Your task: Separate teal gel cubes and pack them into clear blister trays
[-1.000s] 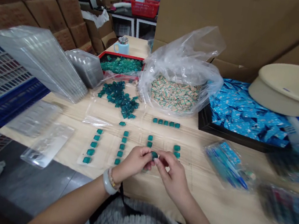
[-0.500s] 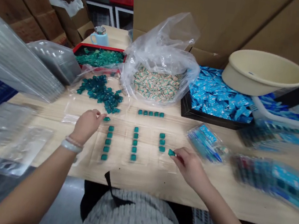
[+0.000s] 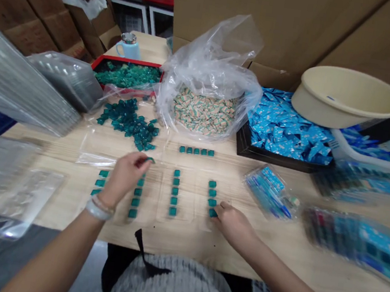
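My left hand (image 3: 123, 179), with a bracelet at the wrist, pinches a small teal gem-like piece (image 3: 150, 159) above the top of a column of similar pieces (image 3: 135, 202). The hand hides part of another column (image 3: 100, 183) to its left. My right hand (image 3: 236, 224) has its fingertips closed on a teal piece (image 3: 212, 212) at the near end of the right column (image 3: 212, 193). A middle column (image 3: 174, 191) and a short crosswise row (image 3: 196, 151) stand between the hands, on or in clear plastic. Beyond my left hand lies a loose teal pile (image 3: 129, 120).
A red-rimmed tray (image 3: 100, 62) of green pieces and a plastic bag (image 3: 222, 80) of small patterned pieces stand behind. At right are a black box (image 3: 276, 158) of blue packets, a cream basin (image 3: 347, 116) and filled packs (image 3: 342, 234). Clear trays (image 3: 53, 97) are stacked left.
My right hand has moved slightly left and down, bringing its teal piece to the near end of the right column. My left hand has moved right with its piece, over the left-centre column.
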Demonstrator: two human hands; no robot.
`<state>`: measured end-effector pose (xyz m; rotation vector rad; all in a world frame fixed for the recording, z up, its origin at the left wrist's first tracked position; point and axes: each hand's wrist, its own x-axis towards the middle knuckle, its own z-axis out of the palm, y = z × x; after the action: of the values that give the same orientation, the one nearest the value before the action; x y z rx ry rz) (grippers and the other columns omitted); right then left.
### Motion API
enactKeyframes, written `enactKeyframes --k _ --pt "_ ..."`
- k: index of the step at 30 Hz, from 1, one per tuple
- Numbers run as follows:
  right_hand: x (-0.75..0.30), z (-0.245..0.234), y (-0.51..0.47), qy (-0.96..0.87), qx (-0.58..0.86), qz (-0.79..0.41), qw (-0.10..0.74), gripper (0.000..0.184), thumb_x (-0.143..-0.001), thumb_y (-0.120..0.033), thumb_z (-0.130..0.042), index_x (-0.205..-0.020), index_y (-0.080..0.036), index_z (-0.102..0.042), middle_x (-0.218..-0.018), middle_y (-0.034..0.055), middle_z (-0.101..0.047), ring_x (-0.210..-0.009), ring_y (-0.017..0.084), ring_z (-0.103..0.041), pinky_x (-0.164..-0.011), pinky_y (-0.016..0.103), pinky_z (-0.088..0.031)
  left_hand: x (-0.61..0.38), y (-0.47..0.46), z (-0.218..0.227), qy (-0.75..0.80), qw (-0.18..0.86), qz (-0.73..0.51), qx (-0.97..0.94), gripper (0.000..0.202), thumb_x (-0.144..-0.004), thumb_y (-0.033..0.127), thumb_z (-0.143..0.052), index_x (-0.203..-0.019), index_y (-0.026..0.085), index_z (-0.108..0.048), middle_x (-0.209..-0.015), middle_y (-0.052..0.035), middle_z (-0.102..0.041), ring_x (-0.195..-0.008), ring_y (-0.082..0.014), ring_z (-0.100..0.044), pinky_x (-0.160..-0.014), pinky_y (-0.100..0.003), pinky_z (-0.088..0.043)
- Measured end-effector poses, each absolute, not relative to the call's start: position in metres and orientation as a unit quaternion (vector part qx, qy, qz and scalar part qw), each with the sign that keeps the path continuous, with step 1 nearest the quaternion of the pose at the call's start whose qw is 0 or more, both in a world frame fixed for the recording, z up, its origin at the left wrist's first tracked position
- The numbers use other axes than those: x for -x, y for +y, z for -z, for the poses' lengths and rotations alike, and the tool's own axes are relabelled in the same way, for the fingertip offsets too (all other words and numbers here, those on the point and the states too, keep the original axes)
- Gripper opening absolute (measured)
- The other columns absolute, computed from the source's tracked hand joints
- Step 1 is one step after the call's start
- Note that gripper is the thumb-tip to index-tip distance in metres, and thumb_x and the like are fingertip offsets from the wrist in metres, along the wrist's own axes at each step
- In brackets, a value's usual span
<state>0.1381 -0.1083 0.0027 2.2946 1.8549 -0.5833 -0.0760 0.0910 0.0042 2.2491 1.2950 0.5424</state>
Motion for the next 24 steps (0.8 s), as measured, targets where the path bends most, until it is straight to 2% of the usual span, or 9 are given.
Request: enactKeyframes --k 2,4,7,9,11,15,19,21,24 --pt "-0.136 -0.013 -0.118 0.577 -0.797 0.177 -0.025 0.015 -0.079 -0.020 -0.046 -0.081 -0.014 -0.060 -0.079 0.0100 -0.061 -0.068 0.019 -0.059 -0.060 0.028 -0.045 0.057 0.050 -0.008 0.364 0.352 -0.195 -0.840 0.023 -0.076 0.034 -0.051 -0.084 0.016 -0.062 -0.076 -0.0033 -0.062 -0.069 -0.0133 -0.055 -0.065 -0.022 -0.042" --pt "-0.130 -0.017 -0.129 0.559 -0.792 0.179 -0.166 0.020 -0.082 -0.023 -0.042 -0.092 -0.017 -0.058 -0.084 0.0090 -0.061 -0.074 0.018 -0.059 -0.065 0.029 -0.047 0.036 0.012 -0.007 0.250 0.436 -0.151 -0.851 0.020 -0.078 0.031 -0.049 -0.087 0.018 -0.062 -0.080 -0.0033 -0.063 -0.074 -0.0131 -0.055 -0.069 -0.022 -0.042" --pt "-0.119 -0.013 -0.144 0.537 -0.734 0.245 -0.337 0.021 -0.082 -0.023 -0.042 -0.097 -0.020 -0.056 -0.089 0.0061 -0.063 -0.081 0.016 -0.059 -0.071 0.027 -0.048 0.011 -0.025 0.000 0.170 0.486 -0.112 -0.850 0.021 -0.081 0.027 -0.046 -0.091 0.018 -0.062 -0.086 -0.0045 -0.063 -0.082 -0.0142 -0.055 -0.075 -0.024 -0.042" --pt "-0.115 -0.007 -0.152 0.504 -0.726 0.269 -0.384 0.019 -0.081 -0.023 -0.044 -0.095 -0.020 -0.056 -0.088 0.0054 -0.064 -0.079 0.015 -0.060 -0.068 0.026 -0.049 0.003 -0.034 0.004 0.150 0.500 -0.096 -0.847 0.021 -0.082 0.026 -0.045 -0.092 0.018 -0.062 -0.088 -0.0051 -0.063 -0.083 -0.0146 -0.055 -0.076 -0.025 -0.042" --pt "-0.116 -0.003 -0.159 0.491 -0.733 0.261 -0.391 0.018 -0.081 -0.022 -0.045 -0.094 -0.019 -0.056 -0.086 0.0057 -0.063 -0.076 0.014 -0.060 -0.066 0.026 -0.049 -0.002 -0.038 0.005 0.137 0.514 -0.086 -0.842 0.021 -0.082 0.025 -0.046 -0.094 0.018 -0.061 -0.090 -0.0050 -0.063 -0.084 -0.0146 -0.055 -0.077 -0.026 -0.042" --pt "-0.127 -0.003 -0.171 0.533 -0.737 0.220 -0.352 0.019 -0.081 -0.018 -0.042 -0.094 -0.019 -0.056 -0.085 0.0063 -0.062 -0.076 0.015 -0.058 -0.069 0.028 -0.048 -0.006 -0.041 0.003 0.151 0.534 -0.076 -0.829 0.024 -0.080 0.020 -0.047 -0.101 0.019 -0.059 -0.094 -0.0044 -0.063 -0.085 -0.0142 -0.056 -0.079 -0.026 -0.043" --pt "-0.137 0.004 -0.179 0.563 -0.745 0.197 -0.299 0.021 -0.080 -0.015 -0.040 -0.093 -0.019 -0.056 -0.083 0.0064 -0.061 -0.075 0.016 -0.058 -0.067 0.028 -0.048 -0.005 -0.043 0.007 0.203 0.484 -0.059 -0.849 0.025 -0.078 0.016 -0.046 -0.100 0.016 -0.058 -0.092 -0.0059 -0.061 -0.085 -0.0151 -0.054 -0.081 -0.028 -0.042" --pt "-0.137 0.010 -0.179 0.585 -0.739 0.200 -0.267 0.022 -0.080 -0.013 -0.039 -0.093 -0.018 -0.057 -0.084 0.0070 -0.060 -0.078 0.016 -0.057 -0.068 0.028 -0.048 -0.004 -0.044 0.011 0.172 0.456 -0.033 -0.873 0.023 -0.077 0.013 -0.046 -0.094 0.015 -0.060 -0.094 -0.0064 -0.059 -0.090 -0.0160 -0.052 -0.085 -0.029 -0.041" --pt "-0.136 0.019 -0.175 0.614 -0.730 0.199 -0.224 0.024 -0.079 -0.010 -0.039 -0.090 -0.018 -0.059 -0.084 0.0074 -0.059 -0.079 0.017 -0.056 -0.070 0.030 -0.048 -0.003 -0.048 0.017 0.117 0.424 -0.010 -0.898 0.026 -0.073 0.008 -0.046 -0.095 0.014 -0.059 -0.100 -0.0075 -0.057 -0.096 -0.0171 -0.049 -0.089 -0.029 -0.038"
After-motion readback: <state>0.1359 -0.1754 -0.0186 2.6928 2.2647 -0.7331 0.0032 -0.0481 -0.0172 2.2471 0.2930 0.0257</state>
